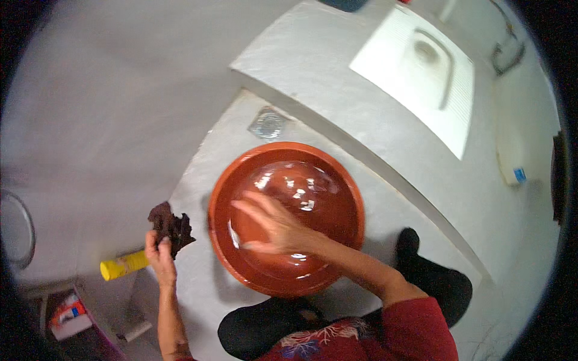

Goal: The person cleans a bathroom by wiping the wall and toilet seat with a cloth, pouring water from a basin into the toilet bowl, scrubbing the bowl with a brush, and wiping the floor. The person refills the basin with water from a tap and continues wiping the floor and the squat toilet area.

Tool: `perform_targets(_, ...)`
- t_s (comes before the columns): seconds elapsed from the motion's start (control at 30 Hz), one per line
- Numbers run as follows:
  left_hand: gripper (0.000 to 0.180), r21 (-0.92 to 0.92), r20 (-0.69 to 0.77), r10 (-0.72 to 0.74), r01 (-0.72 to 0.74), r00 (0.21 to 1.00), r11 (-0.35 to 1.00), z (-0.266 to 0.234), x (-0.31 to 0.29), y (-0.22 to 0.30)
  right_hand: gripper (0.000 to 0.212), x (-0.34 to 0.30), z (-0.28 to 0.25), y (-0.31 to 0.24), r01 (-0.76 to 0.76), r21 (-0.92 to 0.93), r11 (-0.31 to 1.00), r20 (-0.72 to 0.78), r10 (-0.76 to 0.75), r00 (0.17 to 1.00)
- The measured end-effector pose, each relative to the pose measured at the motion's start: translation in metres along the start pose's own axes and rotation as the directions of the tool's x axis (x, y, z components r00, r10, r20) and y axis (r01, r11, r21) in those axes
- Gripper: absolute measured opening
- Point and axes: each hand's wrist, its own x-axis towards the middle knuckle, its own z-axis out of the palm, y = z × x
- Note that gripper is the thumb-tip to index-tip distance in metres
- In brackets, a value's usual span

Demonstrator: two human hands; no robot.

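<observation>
A round reddish-brown basin (349, 180) with water in it stands on the grey floor before me. My right hand (280, 231) reaches over its left half, fingers spread and nothing held, slightly blurred; whether the fingertips touch the water I cannot tell. To the left of the basin, my left hand (159, 256) grips a crumpled, ragged dark brown cloth (173, 231). Just beside that hand lies a yellow cylindrical container (123, 265), its right end close to my wrist.
Ahead is a metal floor drain (268, 123). A raised step (319, 78) with a white squat toilet (415, 78) runs along the right. At lower left stands a box or shelf holding an orange-and-white package (69, 316). A curved metal pipe (27, 228) is at the left.
</observation>
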Motion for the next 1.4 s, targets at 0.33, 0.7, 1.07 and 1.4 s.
perform_targets(0.33,0.047,-0.550,0.651,-0.011,0.482,0.759,0.682,0.129,-0.017,0.120,0.046,0.019,-0.032,-0.033,-0.007,0.632,0.775,-0.437,0.364,0.823)
perform_targets(0.7,0.028,-0.225,0.776,0.074,0.166,0.626,0.960,0.180,-0.054,0.153,0.040,-0.118,-0.170,0.087,-0.680,-0.646,0.348,-0.725,0.000,0.689)
perform_targets(1.07,0.023,-0.273,0.561,-0.042,0.233,0.827,0.933,0.153,-0.009,0.073,0.047,-0.328,-0.267,0.102,-0.929,0.305,-0.209,-0.952,-0.034,-0.305)
perform_targets(1.4,0.055,0.408,0.084,-0.041,0.003,0.996,0.913,0.074,-0.001,-0.071,0.053,-0.216,-0.287,0.142,-0.956,0.262,-0.129,-0.965,-0.032,-0.260)
